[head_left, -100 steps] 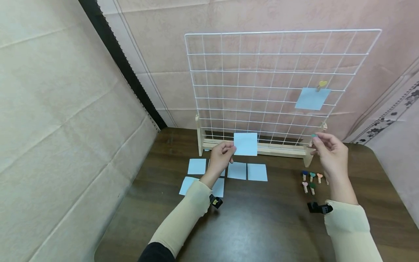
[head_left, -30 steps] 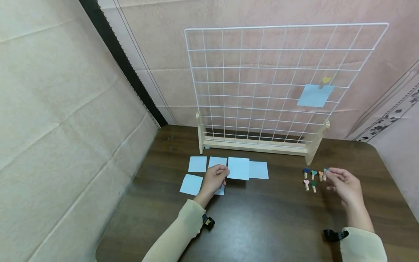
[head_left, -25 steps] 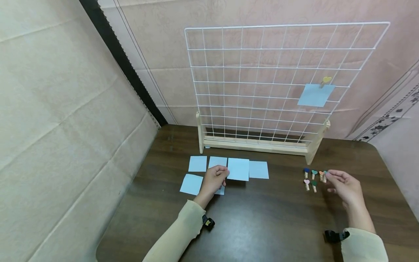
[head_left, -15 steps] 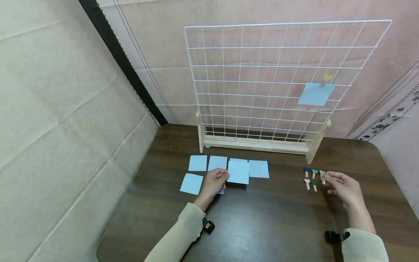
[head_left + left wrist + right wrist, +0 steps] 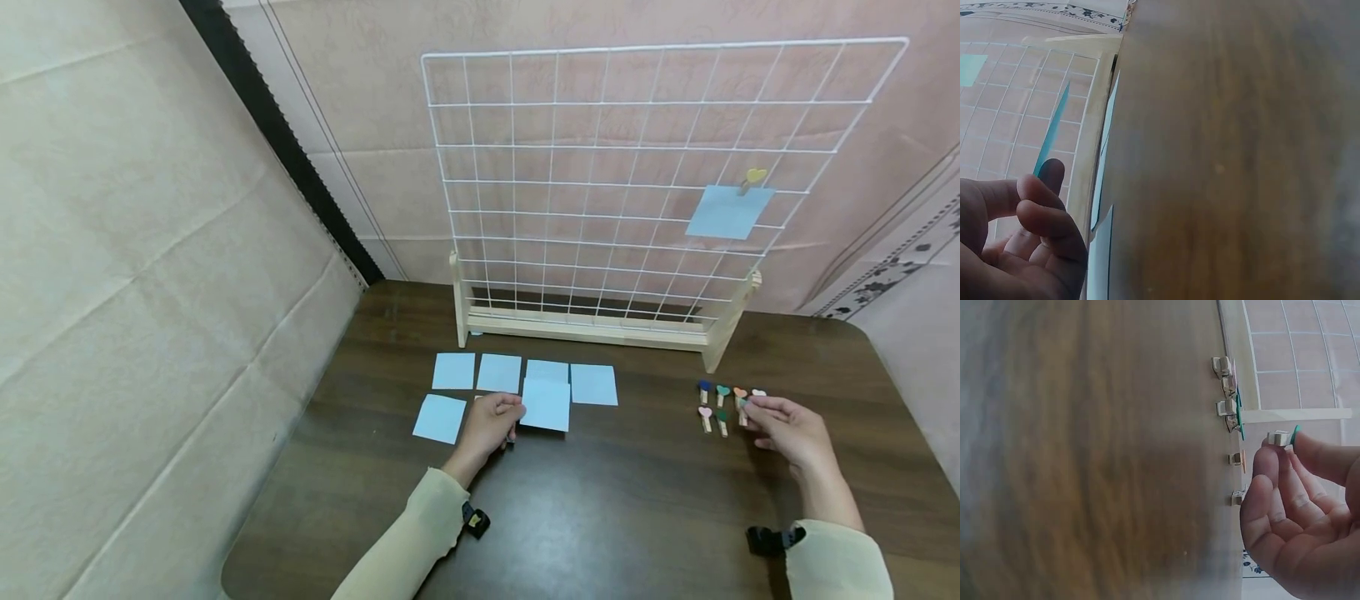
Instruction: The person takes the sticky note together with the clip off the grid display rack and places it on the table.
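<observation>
My left hand (image 5: 489, 425) pinches a light-blue square of paper (image 5: 546, 406) by its left edge. The held sheet is tilted and overlaps another blue square (image 5: 547, 369) lying behind it. In the left wrist view the held paper (image 5: 1052, 131) appears nearly edge-on between thumb and finger. My right hand (image 5: 791, 433) pinches a small wooden clothespin (image 5: 1280, 439) with a green decoration, just above the table. Beside it lie several heart-topped clothespins, among them a pink one (image 5: 705, 415) and a dark-blue one (image 5: 704, 389). Part of the held clothespin is hidden by my fingers.
A white wire grid (image 5: 555, 147) stands upright in a wooden base (image 5: 585, 327) at the back. A yellow heart clothespin (image 5: 754, 177) holds a blue paper (image 5: 730, 212) on its right side. More blue squares (image 5: 453, 372) lie left of centre on the brown table (image 5: 600, 517).
From in front of the grid's base, my left hand has lowered the paper toward the table. My right hand has brought its clothespin down from near the base's right end to the other clothespins.
</observation>
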Motion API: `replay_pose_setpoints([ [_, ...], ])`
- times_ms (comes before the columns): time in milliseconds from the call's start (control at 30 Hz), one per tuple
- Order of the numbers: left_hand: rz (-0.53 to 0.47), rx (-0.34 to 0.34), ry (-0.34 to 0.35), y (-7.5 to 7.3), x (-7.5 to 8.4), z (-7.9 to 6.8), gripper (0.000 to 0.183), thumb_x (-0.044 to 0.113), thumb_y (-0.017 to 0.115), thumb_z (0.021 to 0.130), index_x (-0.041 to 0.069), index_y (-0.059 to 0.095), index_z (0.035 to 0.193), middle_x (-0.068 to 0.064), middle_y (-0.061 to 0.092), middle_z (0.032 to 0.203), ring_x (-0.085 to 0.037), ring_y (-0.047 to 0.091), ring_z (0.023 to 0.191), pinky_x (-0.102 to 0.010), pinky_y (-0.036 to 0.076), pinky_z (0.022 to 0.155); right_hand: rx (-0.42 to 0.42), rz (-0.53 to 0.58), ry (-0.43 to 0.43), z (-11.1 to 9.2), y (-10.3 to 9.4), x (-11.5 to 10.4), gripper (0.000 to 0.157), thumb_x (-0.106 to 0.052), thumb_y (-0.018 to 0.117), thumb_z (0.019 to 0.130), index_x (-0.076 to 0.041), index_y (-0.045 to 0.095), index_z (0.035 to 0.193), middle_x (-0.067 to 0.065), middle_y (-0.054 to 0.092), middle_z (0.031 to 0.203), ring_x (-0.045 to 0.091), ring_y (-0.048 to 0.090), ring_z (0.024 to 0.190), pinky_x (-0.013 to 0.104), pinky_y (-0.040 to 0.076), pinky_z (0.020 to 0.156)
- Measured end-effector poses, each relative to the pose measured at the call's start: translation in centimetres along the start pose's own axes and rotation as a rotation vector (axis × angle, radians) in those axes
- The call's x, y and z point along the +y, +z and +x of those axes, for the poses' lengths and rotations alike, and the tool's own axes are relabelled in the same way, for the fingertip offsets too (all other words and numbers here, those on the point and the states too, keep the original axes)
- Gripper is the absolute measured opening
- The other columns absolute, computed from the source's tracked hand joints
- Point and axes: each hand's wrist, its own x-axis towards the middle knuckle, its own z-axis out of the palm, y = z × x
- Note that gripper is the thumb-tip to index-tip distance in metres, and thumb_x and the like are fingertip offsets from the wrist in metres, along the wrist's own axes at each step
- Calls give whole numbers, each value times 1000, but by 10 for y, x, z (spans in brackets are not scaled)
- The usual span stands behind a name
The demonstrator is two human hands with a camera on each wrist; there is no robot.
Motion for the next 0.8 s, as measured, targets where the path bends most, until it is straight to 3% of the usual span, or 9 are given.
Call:
replay_pose_setpoints([
  [133,-23,-20,-16,-1,-2,-1,23,15,69,102,2,71,121,-16,69,74,-15,52,49,-24,42,44,-12,-56,-14,2,-2,3,26,-22,62,108,2,67,117,-23,71,82,2,68,74,31,60,64],
  [333,-24,-32,-14,-2,-4,-1,32,15,68,102,6,67,132,-6,58,58,-13,50,45,-24,40,43,-62,-132,7,4,-5,3,45,-24,60,109,16,60,128,-18,72,84,2,67,75,32,60,65],
  [467,-25,-48,-31,-1,-5,-1,25,14,67,102,8,71,126,-7,61,60,-12,50,43,-23,40,42,-86,-135,31,6,-7,3,40,-24,60,109,13,65,123,-16,73,84,1,68,76,32,60,66],
  [667,-13,-67,-40,1,-5,-3,16,10,66,103,3,78,110,-14,74,78,-10,50,44,-21,40,42,-82,-144,39,9,-8,2,31,-23,61,108,6,69,115,-15,75,84,2,69,75,31,60,65],
  [800,4,-76,-35,2,-4,-4,18,10,65,104,0,78,109,-13,72,74,-9,50,43,-21,41,42,-75,-152,59,10,-8,2,33,-24,62,108,6,72,114,-13,73,83,2,68,75,31,60,66],
])
